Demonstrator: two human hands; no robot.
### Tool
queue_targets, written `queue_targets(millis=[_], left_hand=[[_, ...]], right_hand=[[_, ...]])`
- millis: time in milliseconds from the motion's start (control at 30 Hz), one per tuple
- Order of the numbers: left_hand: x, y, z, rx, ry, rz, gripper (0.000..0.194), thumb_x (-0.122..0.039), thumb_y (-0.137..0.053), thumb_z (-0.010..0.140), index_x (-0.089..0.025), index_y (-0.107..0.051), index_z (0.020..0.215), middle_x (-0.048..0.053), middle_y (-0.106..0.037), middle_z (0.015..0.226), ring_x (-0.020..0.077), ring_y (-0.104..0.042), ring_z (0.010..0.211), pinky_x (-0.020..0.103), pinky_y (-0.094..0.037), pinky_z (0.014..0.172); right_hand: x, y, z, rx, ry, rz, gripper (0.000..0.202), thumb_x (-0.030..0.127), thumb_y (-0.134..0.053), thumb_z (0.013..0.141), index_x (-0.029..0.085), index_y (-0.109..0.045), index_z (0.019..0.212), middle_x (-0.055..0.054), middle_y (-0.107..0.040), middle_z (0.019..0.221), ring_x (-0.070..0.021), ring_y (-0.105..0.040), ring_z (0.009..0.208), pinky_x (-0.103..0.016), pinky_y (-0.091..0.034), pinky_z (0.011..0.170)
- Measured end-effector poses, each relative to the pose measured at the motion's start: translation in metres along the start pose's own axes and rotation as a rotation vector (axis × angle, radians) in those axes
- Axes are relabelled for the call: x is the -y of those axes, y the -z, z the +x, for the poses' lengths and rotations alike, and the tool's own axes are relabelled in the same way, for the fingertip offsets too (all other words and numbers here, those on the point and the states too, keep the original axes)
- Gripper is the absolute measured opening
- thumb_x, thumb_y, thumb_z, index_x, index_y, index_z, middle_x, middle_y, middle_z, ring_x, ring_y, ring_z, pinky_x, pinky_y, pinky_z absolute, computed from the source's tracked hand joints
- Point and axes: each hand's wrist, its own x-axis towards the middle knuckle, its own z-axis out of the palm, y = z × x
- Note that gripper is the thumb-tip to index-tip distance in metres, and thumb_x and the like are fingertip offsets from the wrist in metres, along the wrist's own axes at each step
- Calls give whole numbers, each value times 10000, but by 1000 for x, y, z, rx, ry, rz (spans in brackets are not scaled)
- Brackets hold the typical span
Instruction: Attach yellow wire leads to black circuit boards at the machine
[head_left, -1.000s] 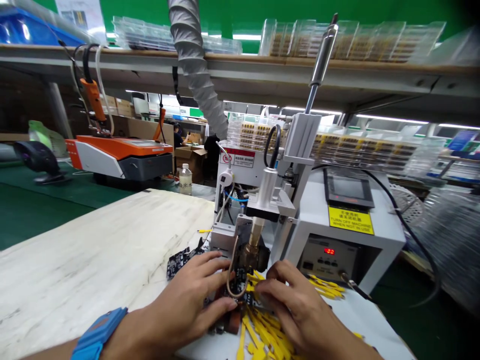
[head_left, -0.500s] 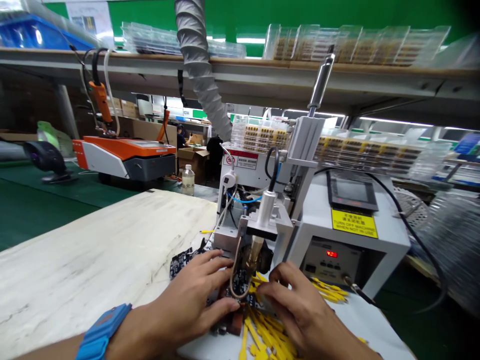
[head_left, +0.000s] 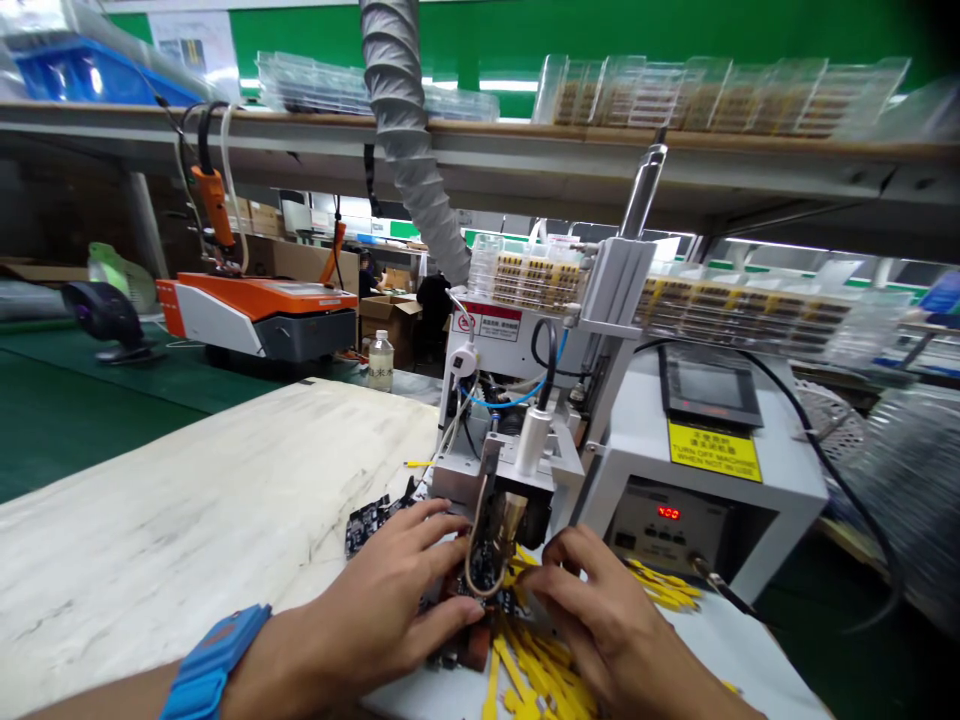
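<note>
While the left hand splays over a circuit board, the right hand (grip indiscernible) adjoins yellow strips toward the desk's right edge.

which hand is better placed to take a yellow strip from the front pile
Probably the right hand: it is right beside the yellow strips, while the left hand is farther off, at the dark circuit board.

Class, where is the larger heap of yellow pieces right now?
In the head view, the larger heap lies at the bottom, just right of centre, between the left hand and the right hand, which hides part of it.
</note>
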Motion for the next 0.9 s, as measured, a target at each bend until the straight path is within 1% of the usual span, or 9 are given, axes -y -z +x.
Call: queue_targets(millis=[167,367,467,667,900], left_hand=[[-1,1,0,-5,28,-1,357,-281,-671,816,-130,-628,1136,139,-652,1189,339,-564,1157,555,-483,959],[-2,6,4,-28,17,-20,383,-289,-674,788,-132,-632,1135,137,-660,1168,317,-591,1115,489,-514,928],[-1,6,4,-20,29,-11,399,-278,-676,784,-130,-626,1151,136,-657,1166,326,-577,1127,502,-504,935],[-3,5,1,-3,44,-15,394,-286,-679,794,-117,-623,1146,140,-650,1164,343,-552,1145,550,-470,955],[0,-1,-1,-47,42,-27,346,-284,-660,838,-148,-614,1153,127,-640,1183,314,-537,1172,520,-470,972]], right_hand=[[-1,-1,-1,6,-4,-16,308,-3,-404,833,157,-611,994,-93,-518,872,-196,-519,803,-314,-481,638],[-2,-1,-2,-13,5,-29,310,-2,-416,826,163,-613,1002,-92,-523,868,-195,-520,797,-305,-481,627],[-2,-1,-2,-21,11,-22,299,8,-415,840,160,-619,997,-93,-528,863,-191,-524,789,-302,-484,624],[-1,0,-2,9,-15,-4,329,17,-417,849,167,-646,1032,-106,-542,891,-201,-544,821,-320,-506,656],[0,1,-2,26,-34,-7,330,34,-411,867,165,-661,1037,-114,-544,899,-205,-560,821,-331,-522,665]])
